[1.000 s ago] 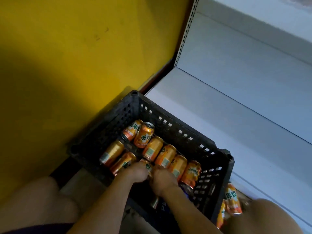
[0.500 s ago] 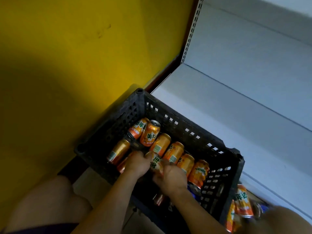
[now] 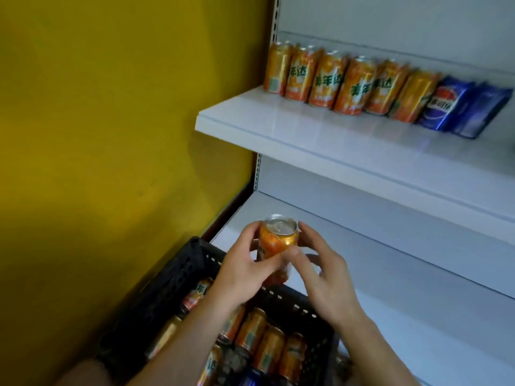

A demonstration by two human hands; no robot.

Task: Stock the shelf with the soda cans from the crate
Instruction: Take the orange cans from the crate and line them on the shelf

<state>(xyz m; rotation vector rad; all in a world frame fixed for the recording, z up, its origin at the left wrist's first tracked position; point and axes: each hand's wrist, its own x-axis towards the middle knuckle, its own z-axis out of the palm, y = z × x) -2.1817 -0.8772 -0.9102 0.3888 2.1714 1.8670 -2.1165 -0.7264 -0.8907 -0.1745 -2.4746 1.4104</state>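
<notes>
From my head camera, the upper shelf jutted out at the right with a smooth white lip, its front strip bare and wide; a row of orange cans stood along its back, two blue cans just right of them at the end. Below it the lower shelf ran flat and white, with open room under the upper board. The yellow wall closed off the whole left side, matte and faintly scuffed. The black crate sat near me against that wall, its plastic sides pierced with small slots, its far rim just below my hands.

I held one orange soda can upright above the crate's far rim, in front of the lower shelf's edge, its silver top and pull tab facing me. My left hand wrapped its side, fingers curled round the left of the can and thumb across the front. My right hand came in from the right, index finger touching the can's upper rim, thumb lying against the front, the other fingers loosely bent behind. Both forearms rose from the bottom edge over the crate.

Inside the crate lay more orange cans, glossy metal cylinders on their sides, packed side by side.
</notes>
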